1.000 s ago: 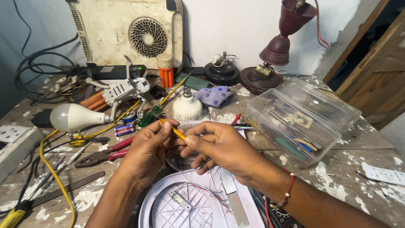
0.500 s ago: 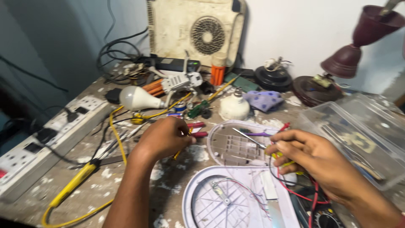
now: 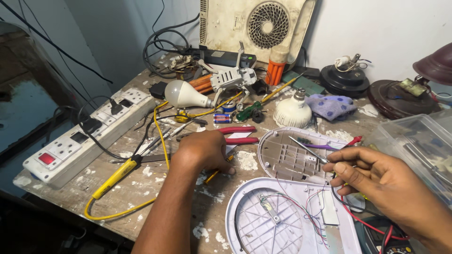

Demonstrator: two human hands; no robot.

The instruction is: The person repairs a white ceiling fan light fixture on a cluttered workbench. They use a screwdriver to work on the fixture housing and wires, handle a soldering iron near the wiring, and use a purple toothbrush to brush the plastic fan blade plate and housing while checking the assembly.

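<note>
Even soft light, perhaps slightly blurred

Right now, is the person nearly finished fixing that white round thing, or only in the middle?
About the middle, it looks. Done: the white round casing lies open, its coloured wires bare, and the inner plate sits apart. In hand: the right hand pinches a thin metal tool over that plate, while the left hand rests on a yellow-handled tool on the table. Left: the casing isn't closed.

A clear plastic box (image 3: 414,150) stands at the right edge of the table (image 3: 70,188), rectangular, with small parts dimly showing through its walls. Farther off, mid-table, a small cylindrical battery (image 3: 221,118) lies on its side, wrapped in a red and blue label.
</note>
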